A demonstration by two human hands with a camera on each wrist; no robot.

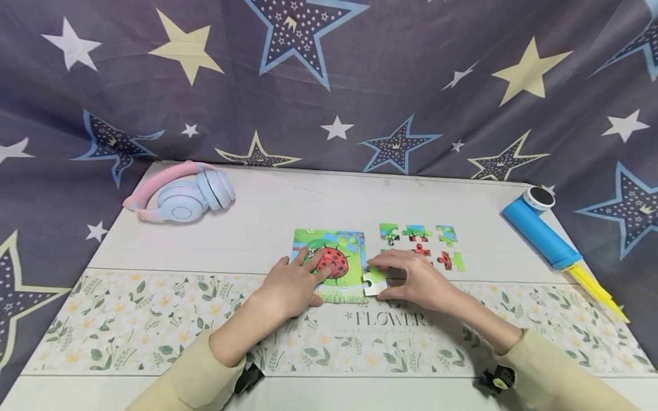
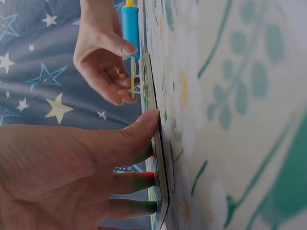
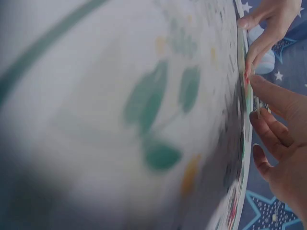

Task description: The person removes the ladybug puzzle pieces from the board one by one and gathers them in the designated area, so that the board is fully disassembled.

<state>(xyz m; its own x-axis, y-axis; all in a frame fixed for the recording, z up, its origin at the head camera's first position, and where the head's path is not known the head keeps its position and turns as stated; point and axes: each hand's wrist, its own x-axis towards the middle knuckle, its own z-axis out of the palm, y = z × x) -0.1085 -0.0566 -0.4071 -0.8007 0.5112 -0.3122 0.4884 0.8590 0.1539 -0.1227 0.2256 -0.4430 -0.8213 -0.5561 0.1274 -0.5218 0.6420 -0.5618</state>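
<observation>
A ladybug jigsaw board [image 1: 354, 248] lies flat on the table, its picture partly covered by my left hand [image 1: 290, 285]. The fingers of that hand are spread and rest on the board; in the left wrist view the thumb [image 2: 146, 117] touches its edge. Just right of the board, my right hand [image 1: 418, 279] pinches a green puzzle piece [image 1: 376, 282] between thumb and fingers. Seen from the left wrist, this piece [image 2: 133, 79] stands edge-on, tilted up from the table. Several loose puzzle pieces [image 1: 446, 234] lie beyond my right hand, some partly hidden by it.
Pink and blue headphones [image 1: 182, 200] lie at the back left. A blue cylinder with a yellow end [image 1: 542, 234] lies at the right, beside a round dark-topped item [image 1: 540, 197]. A star-patterned cloth [image 1: 411, 85] hangs behind the table.
</observation>
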